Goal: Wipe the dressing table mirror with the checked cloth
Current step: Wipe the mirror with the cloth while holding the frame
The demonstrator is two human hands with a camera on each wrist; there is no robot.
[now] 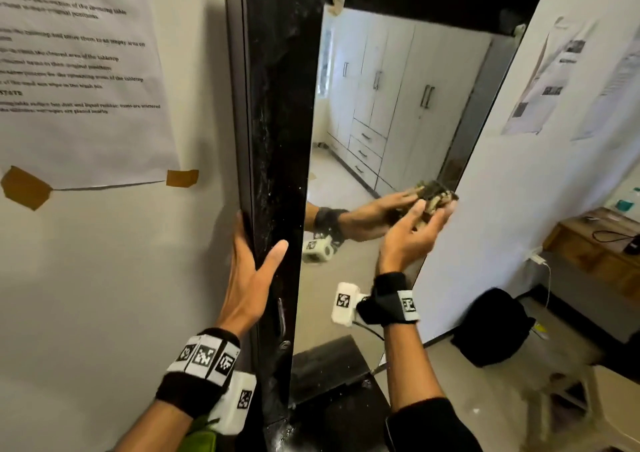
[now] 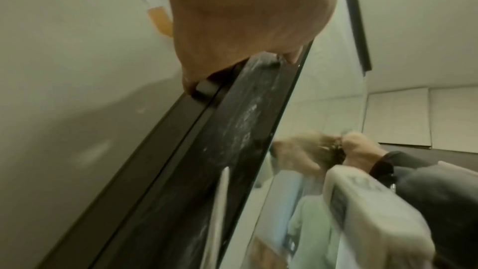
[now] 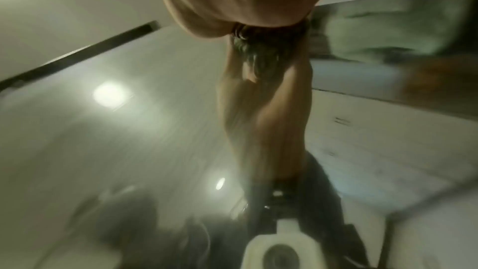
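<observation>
The dressing table mirror (image 1: 381,112) stands upright in a dusty black frame (image 1: 280,140). My left hand (image 1: 258,244) grips the frame's left edge, fingers round the back and thumb on the front; the left wrist view shows the left hand (image 2: 232,28) on the frame (image 2: 232,130). My right hand (image 1: 434,209) holds the bunched checked cloth (image 1: 434,195) against the glass near the mirror's right edge, at mid height. The glass reflects the hand and cloth. In the blurred right wrist view the cloth (image 3: 258,48) sits under my palm on the mirror (image 3: 129,130).
A printed sheet (image 1: 79,71) is taped to the wall left of the frame. A white wall (image 1: 502,209) adjoins the mirror's right edge. Below is the black tabletop (image 1: 339,413). A black bag (image 1: 491,327) lies on the floor, and a wooden desk (image 1: 595,244) stands at far right.
</observation>
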